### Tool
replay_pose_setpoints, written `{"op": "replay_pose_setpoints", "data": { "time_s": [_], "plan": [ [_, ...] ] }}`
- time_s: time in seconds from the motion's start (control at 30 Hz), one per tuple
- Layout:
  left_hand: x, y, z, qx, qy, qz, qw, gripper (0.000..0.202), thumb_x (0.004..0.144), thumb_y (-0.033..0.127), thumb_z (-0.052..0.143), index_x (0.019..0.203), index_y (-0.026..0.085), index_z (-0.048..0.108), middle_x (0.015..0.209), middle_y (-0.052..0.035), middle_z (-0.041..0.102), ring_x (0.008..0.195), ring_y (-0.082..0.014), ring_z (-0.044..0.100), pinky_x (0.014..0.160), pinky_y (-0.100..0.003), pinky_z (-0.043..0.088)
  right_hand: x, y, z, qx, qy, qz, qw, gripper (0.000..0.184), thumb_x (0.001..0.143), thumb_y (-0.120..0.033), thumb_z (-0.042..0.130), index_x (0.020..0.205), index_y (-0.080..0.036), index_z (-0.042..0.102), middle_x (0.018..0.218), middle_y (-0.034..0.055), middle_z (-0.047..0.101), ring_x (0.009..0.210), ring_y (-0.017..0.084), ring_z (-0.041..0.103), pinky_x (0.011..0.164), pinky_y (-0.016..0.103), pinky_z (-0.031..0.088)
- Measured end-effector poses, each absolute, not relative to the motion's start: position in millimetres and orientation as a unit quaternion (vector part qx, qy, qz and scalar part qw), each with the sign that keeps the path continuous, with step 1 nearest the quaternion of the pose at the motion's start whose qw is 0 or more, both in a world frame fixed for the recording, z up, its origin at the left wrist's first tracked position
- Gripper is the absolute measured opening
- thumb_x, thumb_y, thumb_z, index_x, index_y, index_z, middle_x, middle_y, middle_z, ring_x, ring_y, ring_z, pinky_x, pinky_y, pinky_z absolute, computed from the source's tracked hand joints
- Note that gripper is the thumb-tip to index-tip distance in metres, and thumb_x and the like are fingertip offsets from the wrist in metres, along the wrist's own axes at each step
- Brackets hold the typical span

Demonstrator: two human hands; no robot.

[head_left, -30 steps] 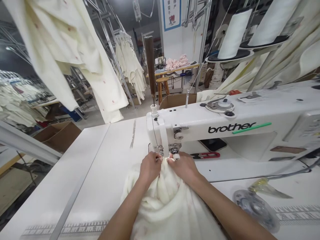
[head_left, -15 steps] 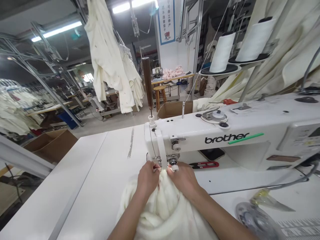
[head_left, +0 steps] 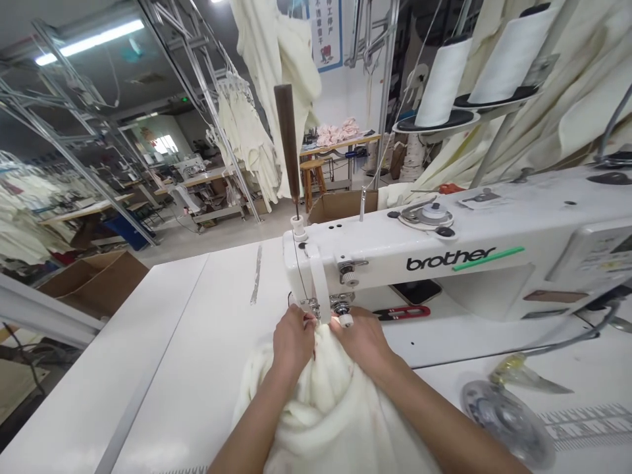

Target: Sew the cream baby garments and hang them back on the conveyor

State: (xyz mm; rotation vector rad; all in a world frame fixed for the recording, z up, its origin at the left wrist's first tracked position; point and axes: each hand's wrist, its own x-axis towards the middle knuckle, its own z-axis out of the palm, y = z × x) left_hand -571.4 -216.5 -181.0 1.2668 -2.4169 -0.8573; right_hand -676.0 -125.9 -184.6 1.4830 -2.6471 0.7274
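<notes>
Cream fabric (head_left: 326,401) lies gathered in front of me and runs up under the head of a white brother sewing machine (head_left: 375,243). My left hand (head_left: 293,336) pinches the fabric at the left of the needle area, fingers closed. On the other side, my right hand (head_left: 363,339) grips the fabric, its fingertips partly hidden behind the machine's tension knob. A white strip (head_left: 320,283) hangs down the front of the machine head toward the needle. The needle and presser foot are mostly hidden by my fingers.
Red-handled thread snips (head_left: 405,313) and a dark phone (head_left: 419,291) lie under the machine arm. A wooden-handled awl (head_left: 287,145) stands upright on the machine head. Thread cones (head_left: 444,82) stand behind. At right is a clear round case (head_left: 506,421). A cardboard box (head_left: 93,280) sits left.
The hanging garments in the background have shifted right in view, and the camera has tilted down slightly. Both hands stay on the fabric by the needle, with hardly any movement.
</notes>
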Motion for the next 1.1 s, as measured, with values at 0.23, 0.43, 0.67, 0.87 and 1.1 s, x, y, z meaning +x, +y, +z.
{"op": "replay_pose_setpoints", "data": {
  "time_s": [0.23,0.43,0.67,0.87,1.1],
  "plan": [
    [-573.2,-217.9,-185.9,0.431,-0.851,-0.259,0.150,0.011,0.078,0.019,0.045,0.081,0.019,0.056,0.090,-0.0048,0.064,0.083,-0.0187,0.060,0.066,-0.024,0.038,-676.9,-129.7,-191.0,0.467,-0.855,0.223,0.028,0.014,0.080,-0.017,0.052,0.068,-0.015,0.061,0.066,0.0049,0.062,0.062,0.019,0.057,0.053,0.025,0.032],
    [-574.2,-220.5,-188.1,0.441,-0.849,-0.251,0.144,0.011,0.079,0.020,0.045,0.084,0.018,0.055,0.083,-0.0057,0.066,0.075,-0.0187,0.061,0.062,-0.024,0.037,-677.5,-132.9,-196.3,0.467,-0.859,0.208,0.040,0.017,0.080,-0.016,0.051,0.066,-0.015,0.060,0.064,0.0039,0.062,0.060,0.017,0.057,0.051,0.024,0.032],
    [-573.2,-217.6,-187.3,0.436,-0.851,-0.247,0.154,0.015,0.080,0.022,0.044,0.089,0.017,0.055,0.086,-0.0073,0.065,0.084,-0.0204,0.061,0.069,-0.025,0.040,-675.2,-135.7,-202.9,0.461,-0.859,0.209,0.074,0.016,0.080,-0.015,0.051,0.068,-0.015,0.061,0.065,0.0057,0.063,0.061,0.019,0.057,0.051,0.024,0.031],
    [-565.9,-216.8,-180.9,0.392,-0.861,-0.274,0.171,0.018,0.079,0.022,0.045,0.090,0.016,0.057,0.092,-0.0064,0.064,0.090,-0.0166,0.059,0.076,-0.022,0.040,-674.7,-132.1,-201.3,0.471,-0.848,0.223,0.095,0.018,0.082,-0.016,0.050,0.070,-0.014,0.062,0.065,0.0071,0.063,0.060,0.020,0.058,0.052,0.025,0.033],
    [-568.0,-216.9,-177.4,0.405,-0.853,-0.282,0.172,0.017,0.077,0.019,0.045,0.088,0.014,0.057,0.091,-0.0081,0.064,0.086,-0.0187,0.059,0.074,-0.025,0.041,-674.2,-130.1,-196.5,0.484,-0.837,0.245,0.068,0.017,0.082,-0.014,0.048,0.070,-0.014,0.061,0.065,0.0074,0.063,0.062,0.020,0.059,0.054,0.024,0.035]
  ]
}}
